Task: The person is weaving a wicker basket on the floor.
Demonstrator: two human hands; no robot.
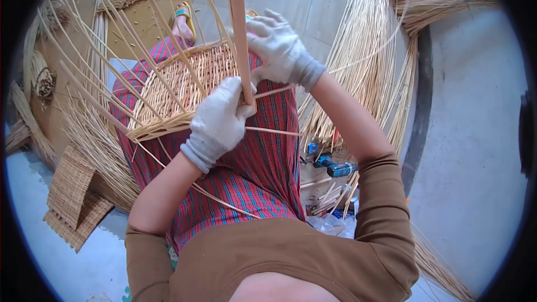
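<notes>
A half-woven wicker basket (184,81) rests across my lap, with long thin stakes standing up along its near and left edges. My left hand (215,123), in a white knit glove, closes on its near right corner, at the foot of a thick flat upright post (237,28). My right hand (279,47), gloved likewise, is at the basket's right edge just beyond the post, with its fingers bent. A pale cane strand (363,57) runs from beside this hand and curves up to the right. Where its fingertips meet the strand is partly hidden by the post and glove.
Long bundles of cane (358,50) lie on the floor to my right, with another bundle (436,8) beyond them. A blue cordless drill (334,166) lies near cut sticks (333,197). Woven mats (71,187) and more cane (100,140) are at left.
</notes>
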